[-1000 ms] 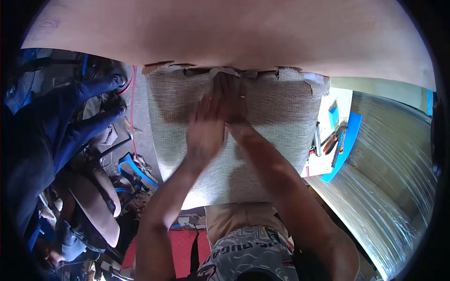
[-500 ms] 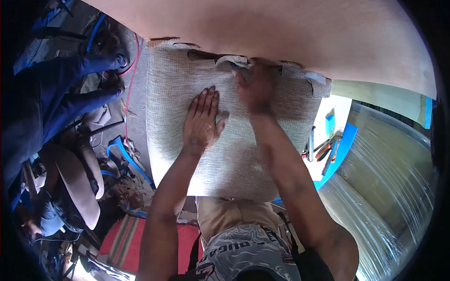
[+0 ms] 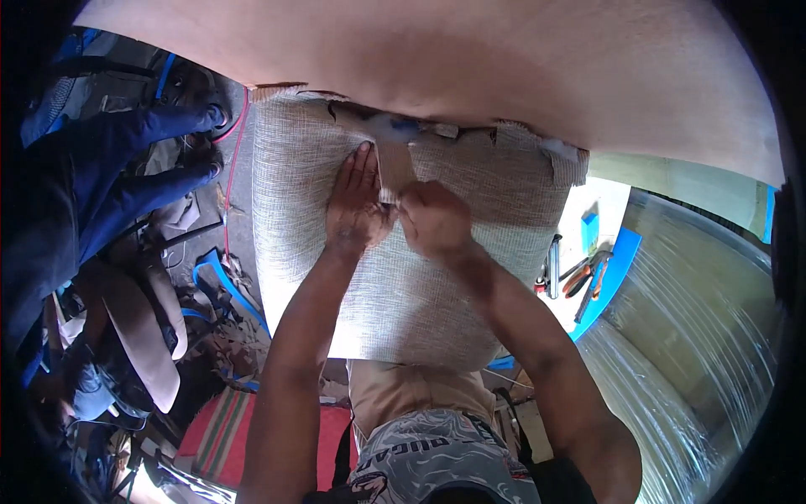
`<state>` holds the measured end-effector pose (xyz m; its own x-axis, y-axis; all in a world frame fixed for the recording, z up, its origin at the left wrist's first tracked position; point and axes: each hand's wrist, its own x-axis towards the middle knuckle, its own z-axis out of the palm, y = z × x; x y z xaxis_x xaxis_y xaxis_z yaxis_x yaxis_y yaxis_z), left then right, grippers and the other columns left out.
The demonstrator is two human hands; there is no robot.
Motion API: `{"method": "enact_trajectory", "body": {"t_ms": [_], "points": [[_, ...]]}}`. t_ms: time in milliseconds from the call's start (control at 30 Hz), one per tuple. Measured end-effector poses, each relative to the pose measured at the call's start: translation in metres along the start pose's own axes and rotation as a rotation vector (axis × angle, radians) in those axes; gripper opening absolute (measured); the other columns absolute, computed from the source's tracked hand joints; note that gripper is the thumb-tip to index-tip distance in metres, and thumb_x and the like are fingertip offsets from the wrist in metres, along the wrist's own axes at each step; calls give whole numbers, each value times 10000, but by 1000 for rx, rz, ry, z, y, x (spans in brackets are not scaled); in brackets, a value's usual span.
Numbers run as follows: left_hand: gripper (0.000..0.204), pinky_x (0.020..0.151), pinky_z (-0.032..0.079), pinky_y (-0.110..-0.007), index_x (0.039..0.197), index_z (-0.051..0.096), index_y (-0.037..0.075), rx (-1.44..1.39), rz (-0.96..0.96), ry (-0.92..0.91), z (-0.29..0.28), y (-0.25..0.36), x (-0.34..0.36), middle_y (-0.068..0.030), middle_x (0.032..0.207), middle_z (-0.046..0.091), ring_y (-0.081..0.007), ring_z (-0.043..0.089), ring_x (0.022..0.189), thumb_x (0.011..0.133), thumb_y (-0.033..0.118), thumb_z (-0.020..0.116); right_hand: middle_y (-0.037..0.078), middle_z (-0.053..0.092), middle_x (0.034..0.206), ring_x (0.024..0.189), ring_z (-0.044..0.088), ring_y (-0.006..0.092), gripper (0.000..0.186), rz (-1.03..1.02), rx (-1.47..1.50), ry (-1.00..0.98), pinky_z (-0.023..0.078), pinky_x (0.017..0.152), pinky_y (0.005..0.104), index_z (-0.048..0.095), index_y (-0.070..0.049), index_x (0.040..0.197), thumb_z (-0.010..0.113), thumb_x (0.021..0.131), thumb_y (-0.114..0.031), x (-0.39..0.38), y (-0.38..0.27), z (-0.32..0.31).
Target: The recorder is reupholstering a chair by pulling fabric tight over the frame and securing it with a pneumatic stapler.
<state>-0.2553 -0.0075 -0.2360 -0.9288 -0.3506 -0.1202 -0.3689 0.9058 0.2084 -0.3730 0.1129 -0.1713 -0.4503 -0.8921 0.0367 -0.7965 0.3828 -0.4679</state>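
Observation:
A cushion covered in beige-grey woven fabric (image 3: pixel 294 227) lies in front of me, with ragged fabric edges along its far side, against a large pale panel (image 3: pixel 470 50). My left hand (image 3: pixel 355 202) lies on the cushion with its fingers stretched out, beside a narrow beige strip of fabric (image 3: pixel 395 168). My right hand (image 3: pixel 435 218) is closed on the near end of that strip, just right of my left hand. The strip extends toward the gap at the far edge, where its other end is unclear.
Pliers and other tools (image 3: pixel 588 277) sit on a white board (image 3: pixel 613 202) at right, by a plastic-wrapped piece (image 3: pixel 688 353). At left, another person's legs in dark blue trousers (image 3: pixel 143 193) stand among clutter and a red hose (image 3: pixel 227 202). A red mat (image 3: pixel 260 445) lies below.
My right hand has come from the far edge down toward me, pulling the beige strip out over the cushion. My left hand has slid slightly up and left from where both hands overlapped.

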Motion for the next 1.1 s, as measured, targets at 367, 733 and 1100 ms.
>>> {"method": "enact_trajectory", "body": {"t_ms": [367,733,1100], "points": [[934,1292,247,-447,1513,453,-69,-44,100,102,-6,-16,21,-222,1588,456,-330,385,1522,979,697,435,115,688,924,847,697,331,170,-153,105,420,568,713,454,629,-82,979,713,831,-74,85,53,7],[1023,1326,136,-416,1556,391,-39,39,112,-3,-6,-25,46,-210,1612,426,-306,332,1548,906,738,536,138,720,1051,946,706,334,219,-74,113,453,597,818,432,673,-63,1108,714,894,-80,65,37,23],[479,1283,254,-454,1248,631,55,-84,154,-36,9,-36,58,-156,1213,687,-267,607,1249,845,313,613,221,629,1324,1214,622,389,398,6,220,192,507,1055,499,576,32,1346,621,999,-159,13,4,47]]}}
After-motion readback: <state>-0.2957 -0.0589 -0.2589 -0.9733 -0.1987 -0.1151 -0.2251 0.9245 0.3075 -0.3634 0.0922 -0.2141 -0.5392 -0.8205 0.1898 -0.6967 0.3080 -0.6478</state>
